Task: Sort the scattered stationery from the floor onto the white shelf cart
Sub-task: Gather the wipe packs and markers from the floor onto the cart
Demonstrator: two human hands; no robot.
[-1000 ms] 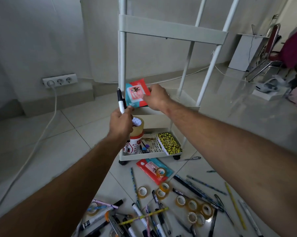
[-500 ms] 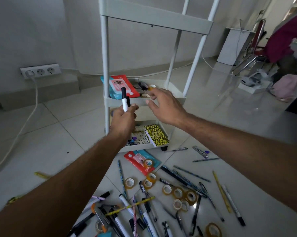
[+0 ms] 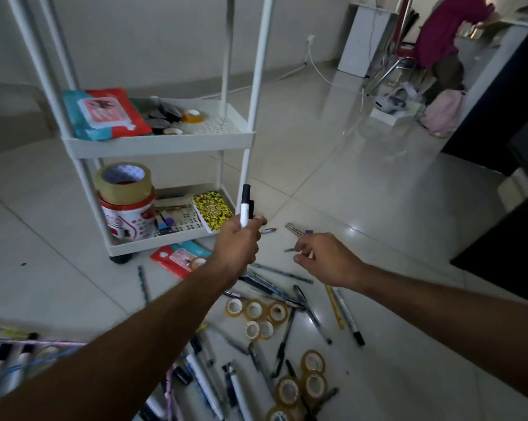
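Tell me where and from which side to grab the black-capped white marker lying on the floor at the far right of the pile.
Take the black-capped white marker around the middle of its white barrel, coming straight down from above with the free right hand. It lies flat on the tile, so pinch across its width. Its right side is bare floor; the yellow pencil lies close along its left, so keep fingers narrow.
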